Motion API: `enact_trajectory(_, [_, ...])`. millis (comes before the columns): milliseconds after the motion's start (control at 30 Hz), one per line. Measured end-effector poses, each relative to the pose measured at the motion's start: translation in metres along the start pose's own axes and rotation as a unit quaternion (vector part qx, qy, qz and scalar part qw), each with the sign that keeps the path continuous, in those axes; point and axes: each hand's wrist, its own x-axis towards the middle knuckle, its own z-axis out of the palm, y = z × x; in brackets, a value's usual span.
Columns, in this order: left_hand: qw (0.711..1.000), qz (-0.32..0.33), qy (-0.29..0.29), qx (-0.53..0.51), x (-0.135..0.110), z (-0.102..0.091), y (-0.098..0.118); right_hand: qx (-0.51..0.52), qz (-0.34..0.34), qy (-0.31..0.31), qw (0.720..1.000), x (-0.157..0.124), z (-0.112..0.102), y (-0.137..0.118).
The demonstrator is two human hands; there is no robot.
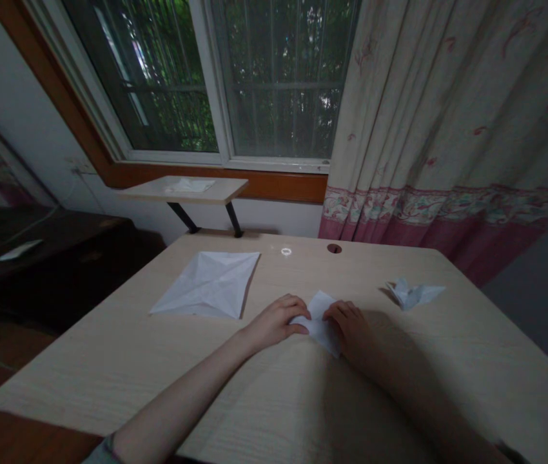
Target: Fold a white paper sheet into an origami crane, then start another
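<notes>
Here we are on the small folded white paper point(320, 322), held just above the desk's near edge! Our left hand point(274, 322) closes its fingers point(296, 307) on 1 side, and our right hand point(351, 328) curls over the other, gripping it between them. To our left, 1 creased paper sheet point(209, 283) lies flat on the pale wooden desk point(109, 380); to our right sits 1 folded paper piece point(414, 293). Beyond, we see a wall shelf point(182, 189) beneath the window point(211, 77).
</notes>
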Motion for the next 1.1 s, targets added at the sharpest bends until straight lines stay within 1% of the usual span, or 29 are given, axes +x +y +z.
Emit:
enact_trajectory(133, [1.000,0.023,0.017,-0.009,-0.002,0.003,-0.002,0.020,-0.012,0.016,1.000,0.001,0.001,0.001])
enact_trajectory(333, [0.999,0.035,0.005,0.007,-0.004,0.002,-0.001,0.048,-0.021,0.041,0.998,-0.001,0.004,0.005])
enact_trajectory(433, [0.999,0.047,0.005,0.027,-0.004,0.002,0.000,0.063,-0.041,0.034,0.997,-0.004,0.005,0.005])
enact_trajectory(567, [0.996,0.064,0.002,0.057,-0.004,0.002,0.001,0.053,-0.077,0.033,0.995,-0.008,0.005,0.006])
enact_trajectory(700, [0.994,0.072,-0.005,0.084,-0.004,0.000,0.004,0.043,-0.091,0.005,0.995,-0.008,0.001,0.005])
enact_trajectory(767, [0.992,0.078,-0.010,0.096,-0.004,0.000,0.006,0.042,-0.093,-0.004,0.995,-0.007,-0.001,0.004])
enact_trajectory(867, [0.990,0.090,-0.014,0.111,-0.004,0.000,0.006,0.042,-0.088,0.000,0.995,-0.005,-0.005,-0.001])
enact_trajectory(1000, [0.988,0.097,0.002,0.118,-0.005,0.003,0.004,0.035,-0.080,-0.001,0.996,-0.002,-0.011,-0.010])
enact_trajectory(1100, [0.991,0.087,0.018,0.103,-0.006,0.005,0.002,0.021,-0.081,-0.012,0.996,0.001,-0.014,-0.015])
